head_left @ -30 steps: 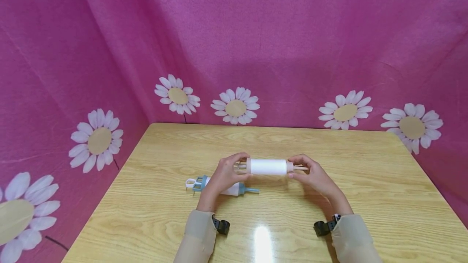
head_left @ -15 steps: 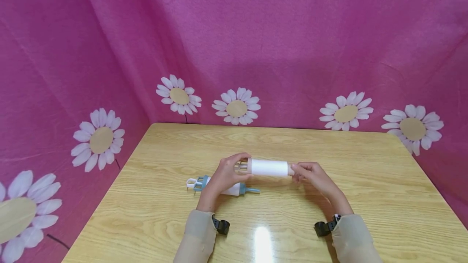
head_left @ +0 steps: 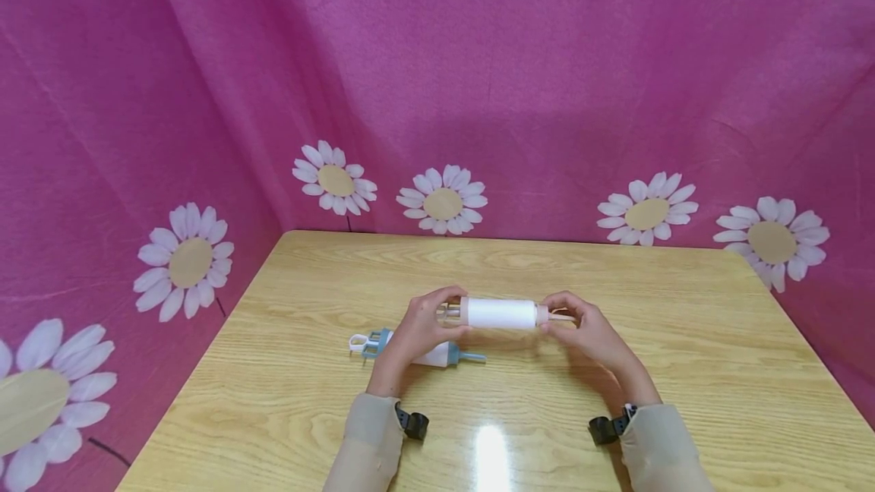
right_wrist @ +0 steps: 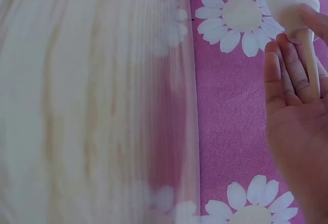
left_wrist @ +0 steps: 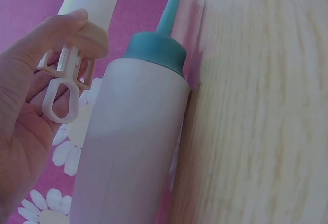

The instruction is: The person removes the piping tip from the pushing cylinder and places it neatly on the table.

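In the head view a white-barrelled syringe-like dispenser (head_left: pixel 502 313) with beige ends lies level between the two hands. My left hand (head_left: pixel 420 327) grips its beige collar (left_wrist: pixel 88 40), thumb along the barrel's end; below the collar hang a plunger ring (left_wrist: pixel 62 101) and side grips. At the other end my right hand (head_left: pixel 593 334) pinches the beige nozzle cap (right_wrist: pixel 293 21) between thumb and fingers. Its thin nozzle (right_wrist: pixel 309 65) points over the right palm. A second dispenser (left_wrist: pixel 133 131), white with teal ends, lies on the table, partly hidden by the left wrist in the head view.
The wood-grain table (head_left: pixel 533 416) reaches back to a pink curtain (head_left: pixel 533 97) printed with white daisies. Another side of the curtain runs along the left edge. Bright glare shows near the table's front.
Half a second ago the right fingers were rolled round over the cap and hid the nozzle; now they are spread back as they were earlier. The left hand keeps its hold.
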A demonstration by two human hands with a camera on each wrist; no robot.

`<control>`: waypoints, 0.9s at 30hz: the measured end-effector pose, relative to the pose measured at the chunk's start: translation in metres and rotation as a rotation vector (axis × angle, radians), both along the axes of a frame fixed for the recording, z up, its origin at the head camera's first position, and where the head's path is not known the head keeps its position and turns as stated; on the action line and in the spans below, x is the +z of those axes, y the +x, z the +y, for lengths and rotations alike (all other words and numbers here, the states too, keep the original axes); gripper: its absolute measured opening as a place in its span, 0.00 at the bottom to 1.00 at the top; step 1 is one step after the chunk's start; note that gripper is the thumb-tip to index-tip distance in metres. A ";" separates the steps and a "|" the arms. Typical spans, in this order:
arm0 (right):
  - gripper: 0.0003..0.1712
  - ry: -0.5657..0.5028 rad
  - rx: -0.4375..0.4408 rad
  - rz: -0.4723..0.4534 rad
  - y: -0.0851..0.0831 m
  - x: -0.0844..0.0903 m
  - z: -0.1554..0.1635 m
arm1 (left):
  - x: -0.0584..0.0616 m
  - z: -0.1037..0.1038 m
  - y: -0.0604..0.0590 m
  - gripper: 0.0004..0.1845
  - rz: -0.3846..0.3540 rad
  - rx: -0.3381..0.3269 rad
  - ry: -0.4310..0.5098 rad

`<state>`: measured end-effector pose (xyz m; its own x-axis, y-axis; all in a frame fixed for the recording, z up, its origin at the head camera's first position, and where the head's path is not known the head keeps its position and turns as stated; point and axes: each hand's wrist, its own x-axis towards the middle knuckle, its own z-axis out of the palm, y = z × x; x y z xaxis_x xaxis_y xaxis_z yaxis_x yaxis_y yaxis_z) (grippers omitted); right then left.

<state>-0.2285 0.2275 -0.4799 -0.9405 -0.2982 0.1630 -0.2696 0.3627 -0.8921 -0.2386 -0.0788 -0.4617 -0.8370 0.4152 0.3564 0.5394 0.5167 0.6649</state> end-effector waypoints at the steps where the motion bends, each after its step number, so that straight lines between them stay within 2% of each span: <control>1: 0.18 -0.001 -0.003 0.006 0.000 -0.001 0.000 | 0.000 0.000 0.000 0.28 0.001 0.000 0.004; 10: 0.22 -0.033 -0.017 -0.015 0.001 0.001 0.000 | -0.003 0.000 -0.001 0.27 0.009 0.017 0.025; 14: 0.22 -0.040 -0.024 -0.079 0.001 0.004 0.000 | -0.002 0.000 -0.001 0.27 0.019 0.020 0.017; 19: 0.27 -0.048 0.007 -0.177 0.001 0.007 0.000 | 0.000 -0.001 0.000 0.27 0.024 0.006 -0.005; 24: 0.21 -0.054 0.013 -0.221 0.003 0.007 0.000 | 0.002 -0.001 -0.001 0.27 0.016 0.004 -0.023; 27: 0.19 -0.066 0.011 -0.202 0.003 0.006 -0.001 | 0.003 -0.002 -0.001 0.27 0.011 0.002 -0.019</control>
<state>-0.2254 0.2267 -0.4742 -0.9527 -0.3037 -0.0092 -0.0863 0.2994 -0.9502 -0.2397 -0.0809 -0.4589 -0.8338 0.4206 0.3575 0.5456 0.5299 0.6492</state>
